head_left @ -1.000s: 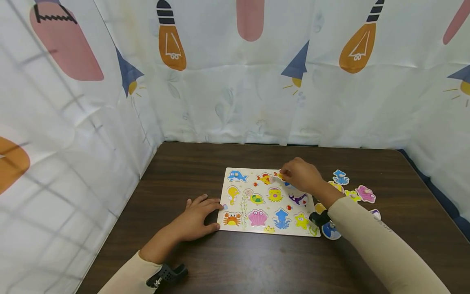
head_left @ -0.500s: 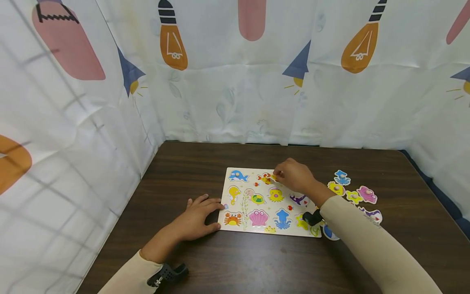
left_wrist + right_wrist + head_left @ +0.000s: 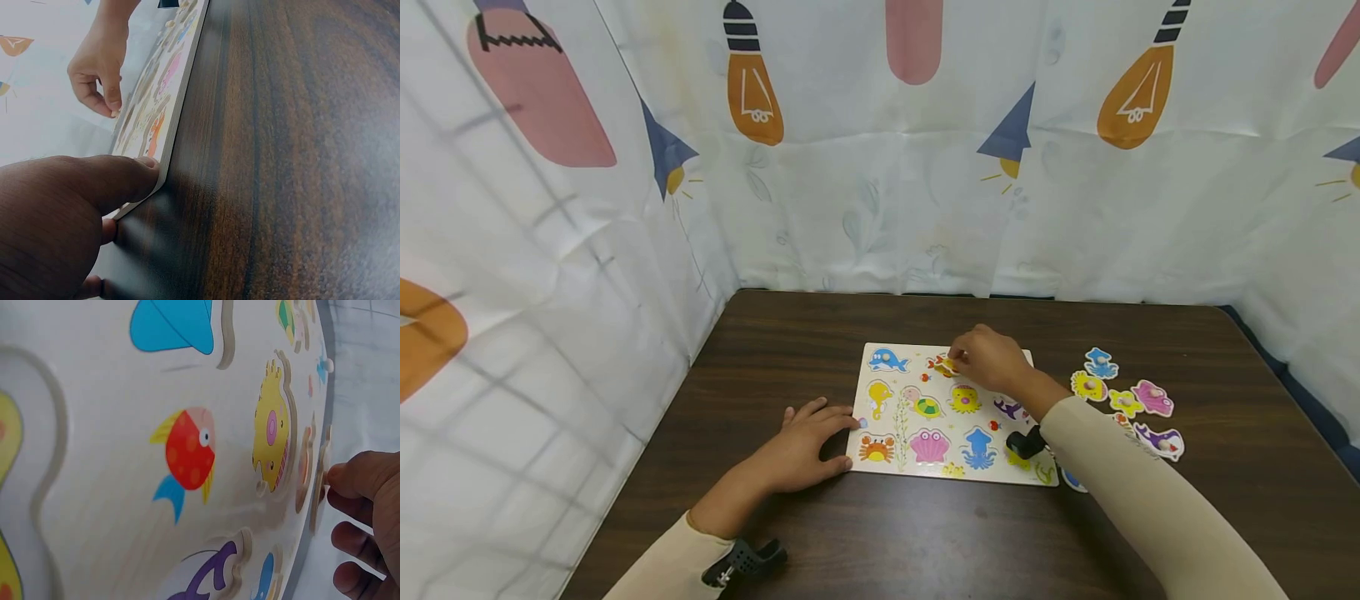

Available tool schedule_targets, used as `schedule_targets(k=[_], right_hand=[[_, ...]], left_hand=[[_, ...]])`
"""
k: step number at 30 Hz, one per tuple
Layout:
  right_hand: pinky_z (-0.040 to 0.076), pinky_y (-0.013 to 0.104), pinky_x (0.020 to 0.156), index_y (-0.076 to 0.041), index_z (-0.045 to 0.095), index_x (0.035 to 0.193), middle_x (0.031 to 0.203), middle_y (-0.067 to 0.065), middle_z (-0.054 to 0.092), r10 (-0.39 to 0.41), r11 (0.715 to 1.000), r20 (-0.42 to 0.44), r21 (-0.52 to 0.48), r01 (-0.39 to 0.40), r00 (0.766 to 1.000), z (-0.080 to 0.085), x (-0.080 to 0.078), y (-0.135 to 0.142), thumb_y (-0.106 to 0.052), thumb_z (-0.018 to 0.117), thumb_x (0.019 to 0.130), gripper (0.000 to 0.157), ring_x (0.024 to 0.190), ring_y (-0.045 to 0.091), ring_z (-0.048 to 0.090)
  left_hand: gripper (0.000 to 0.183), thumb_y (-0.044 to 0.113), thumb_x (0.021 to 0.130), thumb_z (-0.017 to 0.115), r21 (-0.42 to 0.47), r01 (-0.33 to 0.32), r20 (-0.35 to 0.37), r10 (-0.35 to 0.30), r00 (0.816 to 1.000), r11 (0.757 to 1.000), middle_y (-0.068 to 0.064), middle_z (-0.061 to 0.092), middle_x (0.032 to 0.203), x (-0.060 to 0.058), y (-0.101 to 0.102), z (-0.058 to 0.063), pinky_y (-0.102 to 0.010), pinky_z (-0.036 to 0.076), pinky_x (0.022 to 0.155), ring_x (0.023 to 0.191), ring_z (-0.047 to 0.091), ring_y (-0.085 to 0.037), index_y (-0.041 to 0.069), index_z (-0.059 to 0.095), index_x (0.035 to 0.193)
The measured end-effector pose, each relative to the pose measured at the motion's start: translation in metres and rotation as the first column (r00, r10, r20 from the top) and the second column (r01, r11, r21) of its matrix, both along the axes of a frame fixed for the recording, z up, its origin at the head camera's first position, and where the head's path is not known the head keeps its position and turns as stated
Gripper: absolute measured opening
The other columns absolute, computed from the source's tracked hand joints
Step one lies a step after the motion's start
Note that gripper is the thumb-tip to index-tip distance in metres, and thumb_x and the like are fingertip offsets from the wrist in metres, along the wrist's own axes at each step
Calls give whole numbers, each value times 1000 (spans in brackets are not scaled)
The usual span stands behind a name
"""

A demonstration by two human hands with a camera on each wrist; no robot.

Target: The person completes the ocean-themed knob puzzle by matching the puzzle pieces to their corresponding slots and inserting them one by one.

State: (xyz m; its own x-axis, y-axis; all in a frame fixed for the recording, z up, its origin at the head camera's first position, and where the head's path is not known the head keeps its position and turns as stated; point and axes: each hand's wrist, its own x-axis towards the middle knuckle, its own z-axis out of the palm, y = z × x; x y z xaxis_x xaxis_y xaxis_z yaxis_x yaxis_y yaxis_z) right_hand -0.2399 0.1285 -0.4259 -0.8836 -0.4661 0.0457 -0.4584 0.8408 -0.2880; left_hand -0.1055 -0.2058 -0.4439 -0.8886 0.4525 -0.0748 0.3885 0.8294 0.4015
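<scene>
On the left, a white curtain (image 3: 827,208) printed with pencils and light bulbs backs the dark wood-grain surface (image 3: 880,533). The left hand (image 3: 808,446) lies with fingers spread, its thumb resting on the near-left corner of the sea-animal puzzle board (image 3: 955,427). A knobbed whale piece (image 3: 888,360) sits in the board's far-left recess. Further right, the right hand (image 3: 992,358) pinches a fish piece (image 3: 317,503) at the fish recess in the far row; whether the piece is seated, I cannot tell. Right of the board lie a loose blue squid (image 3: 1101,365), yellow octopus (image 3: 1089,387), yellow starfish (image 3: 1125,404), pink clam (image 3: 1152,398) and purple-and-white piece (image 3: 1160,441); the right sleeve (image 3: 1135,475) partly covers a blue piece (image 3: 1072,482).
</scene>
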Motion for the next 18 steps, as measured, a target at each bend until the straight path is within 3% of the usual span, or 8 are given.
schedule_targets(k=[18], right_hand=[[51, 38, 77, -21, 79, 100, 96, -7, 65, 1, 1000, 47, 12, -2, 999, -5, -4, -13, -22, 75, 95, 7, 91, 15, 53]], left_hand=[[51, 39, 91, 78, 3, -7, 11, 7, 1000, 1000, 0, 49, 153, 0, 0, 0, -81, 14, 107, 149, 29, -42, 27, 62, 138]])
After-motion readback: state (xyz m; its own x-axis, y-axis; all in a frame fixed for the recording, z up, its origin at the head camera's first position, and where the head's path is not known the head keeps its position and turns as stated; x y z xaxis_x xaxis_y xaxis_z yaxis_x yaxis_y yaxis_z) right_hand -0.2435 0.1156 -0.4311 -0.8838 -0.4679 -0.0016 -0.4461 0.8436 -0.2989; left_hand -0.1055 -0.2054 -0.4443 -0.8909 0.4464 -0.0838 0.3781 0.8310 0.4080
